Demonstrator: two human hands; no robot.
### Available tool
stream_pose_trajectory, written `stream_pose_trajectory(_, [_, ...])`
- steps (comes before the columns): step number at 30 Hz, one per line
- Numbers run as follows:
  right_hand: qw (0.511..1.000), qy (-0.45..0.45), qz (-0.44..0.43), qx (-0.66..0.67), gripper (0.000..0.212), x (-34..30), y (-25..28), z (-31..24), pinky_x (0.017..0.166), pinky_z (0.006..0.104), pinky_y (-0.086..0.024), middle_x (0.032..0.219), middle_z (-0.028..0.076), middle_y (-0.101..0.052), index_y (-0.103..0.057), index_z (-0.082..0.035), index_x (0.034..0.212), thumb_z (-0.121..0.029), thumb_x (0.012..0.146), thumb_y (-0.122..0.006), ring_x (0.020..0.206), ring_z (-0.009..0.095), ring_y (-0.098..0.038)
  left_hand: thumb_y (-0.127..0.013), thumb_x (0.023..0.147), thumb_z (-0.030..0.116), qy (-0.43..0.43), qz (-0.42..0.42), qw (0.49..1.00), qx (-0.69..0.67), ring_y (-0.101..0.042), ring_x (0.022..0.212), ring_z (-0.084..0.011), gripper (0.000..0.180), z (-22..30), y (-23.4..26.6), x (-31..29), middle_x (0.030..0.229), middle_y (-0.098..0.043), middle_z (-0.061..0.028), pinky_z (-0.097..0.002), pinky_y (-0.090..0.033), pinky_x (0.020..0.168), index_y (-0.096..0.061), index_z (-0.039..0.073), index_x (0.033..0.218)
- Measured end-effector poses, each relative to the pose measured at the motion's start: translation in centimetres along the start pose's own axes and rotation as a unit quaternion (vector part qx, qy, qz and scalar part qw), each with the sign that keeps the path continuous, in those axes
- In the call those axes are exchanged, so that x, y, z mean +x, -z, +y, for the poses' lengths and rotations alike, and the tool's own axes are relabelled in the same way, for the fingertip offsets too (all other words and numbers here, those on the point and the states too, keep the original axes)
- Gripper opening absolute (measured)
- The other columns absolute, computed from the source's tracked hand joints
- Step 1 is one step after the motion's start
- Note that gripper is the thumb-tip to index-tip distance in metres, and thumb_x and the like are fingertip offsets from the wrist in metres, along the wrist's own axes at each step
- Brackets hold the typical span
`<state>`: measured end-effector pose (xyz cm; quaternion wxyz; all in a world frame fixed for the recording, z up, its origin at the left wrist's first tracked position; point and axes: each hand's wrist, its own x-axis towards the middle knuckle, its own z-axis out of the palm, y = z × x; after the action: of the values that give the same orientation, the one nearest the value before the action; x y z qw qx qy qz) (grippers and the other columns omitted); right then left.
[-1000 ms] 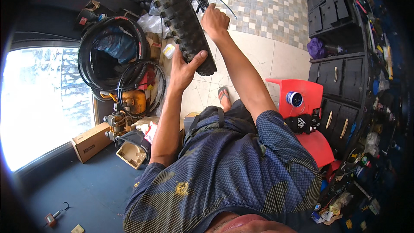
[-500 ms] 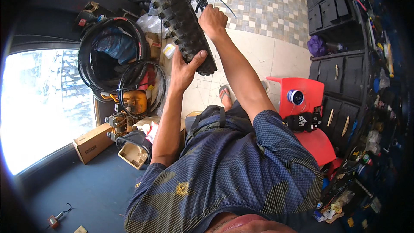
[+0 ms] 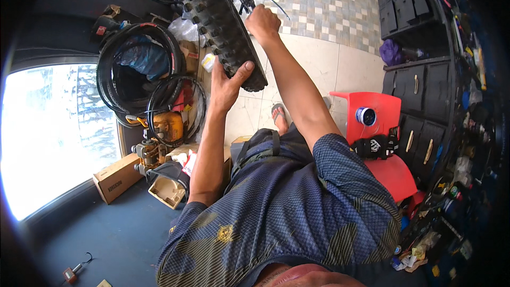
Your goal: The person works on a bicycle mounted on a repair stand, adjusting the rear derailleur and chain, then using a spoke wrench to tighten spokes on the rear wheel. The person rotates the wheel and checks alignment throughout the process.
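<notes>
A knobby black bicycle tire (image 3: pixel 211 18) slants down from the top of the view. My left hand (image 3: pixel 228 82) is closed round its near end, with the thumb across the tread and the fingers hidden behind. To the right of the wheel, my right hand (image 3: pixel 263 23) is curled shut beside the derailleur (image 3: pixel 246 2). Whatever lies within those fingers is hidden. A thin dark cable (image 3: pixel 272 1) arcs out above this hand.
Spare tires (image 3: pixel 101 79) and an orange machine (image 3: pixel 169 126) stand at left, near a cardboard box (image 3: pixel 114 180). On the right, a red chair (image 3: pixel 390 175) holds a blue-and-white tub (image 3: pixel 365 116) and black gloves (image 3: pixel 374 147). Dark drawers (image 3: pixel 425 85) line that side.
Both hands keep almost the same place on the wheel and beside the derailleur. The whole view has shifted slightly.
</notes>
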<state>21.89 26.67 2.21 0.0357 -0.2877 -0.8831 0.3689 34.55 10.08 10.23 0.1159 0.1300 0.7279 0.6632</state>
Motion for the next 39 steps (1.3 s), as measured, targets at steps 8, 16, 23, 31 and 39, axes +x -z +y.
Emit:
stream_pose_trajectory(8, [0.803, -0.209, -0.182, 0.528, 0.032, 3.2, -2.3, 2.2, 0.039, 0.0312, -0.039, 0.073, 0.012, -0.066, -0.061, -0.001, 0.070, -0.024, 0.090, -0.049, 0.047, 0.016, -0.056, -0.080, 0.083, 0.028, 0.019, -0.005, 1.000, -0.004, -0.063, 0.088, -0.0140, 0.051, 0.9, -0.7, 0.1, 0.100, -0.065, -0.0074, -0.0294, -0.052, 0.081, -0.053, -0.001, 0.115])
stream_pose_trajectory(16, [0.999, -0.020, 0.007, 0.031, 0.032, 1.0, -1.2, 0.6, 0.075, 0.0414, -0.056, 0.101, 0.025, -0.070, -0.069, 0.004, 0.090, -0.027, 0.084, -0.063, 0.094, 0.034, -0.071, -0.080, 0.083, 0.028, 0.025, -0.006, 1.000, -0.002, -0.063, 0.090, -0.0151, 0.051, 0.2, -0.3, 0.0, 0.101, -0.065, -0.0092, -0.0302, -0.053, 0.081, -0.053, -0.001, 0.116])
stream_pose_trajectory(23, [0.979, -0.084, -0.081, 0.169, 0.038, 2.9, -2.2, 1.1, 0.061, 0.0407, -0.055, 0.089, 0.023, -0.070, -0.067, 0.003, 0.077, -0.032, 0.088, -0.057, 0.083, 0.029, -0.070, -0.081, 0.082, 0.027, 0.024, 0.002, 0.999, -0.037, -0.064, 0.090, -0.0164, 0.054, -0.5, -1.2, -0.2, 0.103, -0.065, -0.0096, -0.0312, -0.053, 0.081, -0.053, -0.002, 0.118])
stream_pose_trajectory(31, [0.681, -0.250, -0.239, 0.645, 0.019, 2.1, -1.6, 3.1, 0.041, 0.0238, -0.034, 0.073, 0.007, -0.055, -0.058, 0.002, 0.087, -0.016, 0.088, -0.065, 0.053, 0.012, -0.049, -0.082, 0.080, 0.021, -0.002, 0.001, 0.999, -0.035, -0.063, 0.087, -0.0146, 0.041, -1.8, -1.3, -1.0, 0.096, -0.067, -0.0062, -0.0300, -0.052, 0.080, -0.061, -0.003, 0.107])
stream_pose_trajectory(39, [0.757, -0.183, -0.211, 0.591, 0.022, 1.4, -1.9, 3.5, 0.045, 0.0288, -0.052, 0.076, 0.013, -0.057, -0.059, 0.006, 0.089, -0.012, 0.085, -0.070, 0.065, 0.024, -0.065, -0.084, 0.077, 0.013, -0.026, 0.024, 0.997, -0.063, -0.063, 0.087, -0.0138, 0.034, -4.3, -1.8, -2.1, 0.095, -0.069, -0.0052, -0.0294, -0.050, 0.081, -0.066, -0.002, 0.101])
